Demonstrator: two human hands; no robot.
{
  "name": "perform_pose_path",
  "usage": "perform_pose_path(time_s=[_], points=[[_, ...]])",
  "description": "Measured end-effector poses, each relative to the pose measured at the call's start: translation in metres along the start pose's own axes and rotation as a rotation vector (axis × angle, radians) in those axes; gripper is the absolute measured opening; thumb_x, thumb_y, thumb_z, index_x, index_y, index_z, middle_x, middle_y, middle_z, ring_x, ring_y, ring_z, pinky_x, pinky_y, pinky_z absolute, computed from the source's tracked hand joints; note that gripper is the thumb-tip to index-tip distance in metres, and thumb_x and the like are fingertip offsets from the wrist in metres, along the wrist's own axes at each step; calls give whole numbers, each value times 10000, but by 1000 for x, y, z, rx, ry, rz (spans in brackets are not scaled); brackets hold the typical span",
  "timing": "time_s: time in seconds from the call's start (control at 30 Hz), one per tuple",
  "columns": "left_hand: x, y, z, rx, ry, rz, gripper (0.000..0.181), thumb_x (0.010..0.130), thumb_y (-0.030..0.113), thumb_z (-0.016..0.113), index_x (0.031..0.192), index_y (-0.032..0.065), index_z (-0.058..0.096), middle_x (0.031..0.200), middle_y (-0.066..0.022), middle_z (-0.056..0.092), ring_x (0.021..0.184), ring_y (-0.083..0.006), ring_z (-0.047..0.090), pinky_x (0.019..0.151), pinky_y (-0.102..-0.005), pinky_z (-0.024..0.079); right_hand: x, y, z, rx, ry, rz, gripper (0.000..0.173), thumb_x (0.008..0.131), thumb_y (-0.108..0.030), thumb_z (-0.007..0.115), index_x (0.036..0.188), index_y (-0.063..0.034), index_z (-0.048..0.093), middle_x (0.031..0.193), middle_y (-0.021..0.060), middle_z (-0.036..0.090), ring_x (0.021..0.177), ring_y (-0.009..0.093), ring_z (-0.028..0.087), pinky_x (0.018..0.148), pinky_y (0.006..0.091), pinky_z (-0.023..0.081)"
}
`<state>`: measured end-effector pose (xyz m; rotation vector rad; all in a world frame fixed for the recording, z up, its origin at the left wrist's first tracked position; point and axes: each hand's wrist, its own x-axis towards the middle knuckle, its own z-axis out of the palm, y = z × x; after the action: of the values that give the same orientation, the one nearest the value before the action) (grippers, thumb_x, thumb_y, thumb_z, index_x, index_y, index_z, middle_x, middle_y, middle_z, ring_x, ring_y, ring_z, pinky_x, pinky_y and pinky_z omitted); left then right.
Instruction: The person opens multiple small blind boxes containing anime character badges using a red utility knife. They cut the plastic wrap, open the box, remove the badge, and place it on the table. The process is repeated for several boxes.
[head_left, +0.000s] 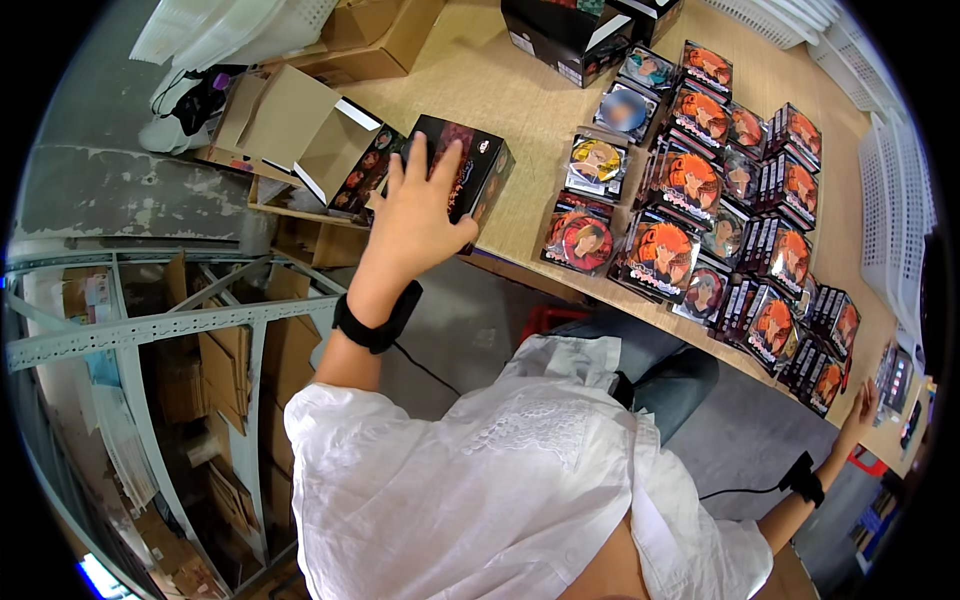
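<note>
My left hand (421, 214) lies with spread fingers on top of a black printed cardboard box (484, 161) near the table's front left edge. Behind that hand, an opened carton flap section (285, 120) shows bare brown board and white edges. Far to the right, my right hand (861, 411) is at the table's edge, beside a small flat item (894, 382) that may be a phone; its grip is unclear. Between the hands stand stacks of small black boxes with orange-haired character art (686, 180). Round character badges in clear sleeves (596, 161) lie left of the stacks.
Larger black boxes (570, 37) stand at the back of the table (465, 67). White plastic baskets (889, 202) line the right side. A brown carton (382, 45) sits at the back left. Metal shelving (172, 330) with folded cardboard stands at my left.
</note>
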<state>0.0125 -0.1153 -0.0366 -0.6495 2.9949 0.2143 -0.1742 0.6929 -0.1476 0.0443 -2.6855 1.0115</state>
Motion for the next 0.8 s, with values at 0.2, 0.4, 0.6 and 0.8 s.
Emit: perform_pose_path(time_s=[0.2,0.4,0.6,0.8], points=[[9,-18,7,-99,25,-8,839,660,365,674,1411,164,359,1456,-273,257,1282,-538,294,974,-641,319,-38,-207,-19,-57,176,-239,316,975,-130,476,1253,16,508,1265,88,543,1060,163,552,914,277,430],[8,-11,19,28,117,20,800,681,386,639,1386,109,382,1426,-279,310,1231,-563,341,962,-595,361,-104,-424,113,169,-215,-826,229,836,-45,614,1043,46,574,956,157,640,866,304,614,738,392,496],[15,-18,19,131,183,222,759,713,363,605,1354,18,390,1363,-281,394,1145,-570,426,908,-557,433,-138,-533,280,2,-423,-1340,335,814,-146,554,1125,-36,607,1259,89,536,1191,226,493,965,401,420],[18,-34,18,79,225,367,744,736,287,629,1340,-57,363,1300,-354,412,1110,-558,463,971,-533,396,-151,-543,354,134,-262,-1262,393,830,-166,534,1208,-60,547,1272,77,528,1199,229,491,975,414,420]])
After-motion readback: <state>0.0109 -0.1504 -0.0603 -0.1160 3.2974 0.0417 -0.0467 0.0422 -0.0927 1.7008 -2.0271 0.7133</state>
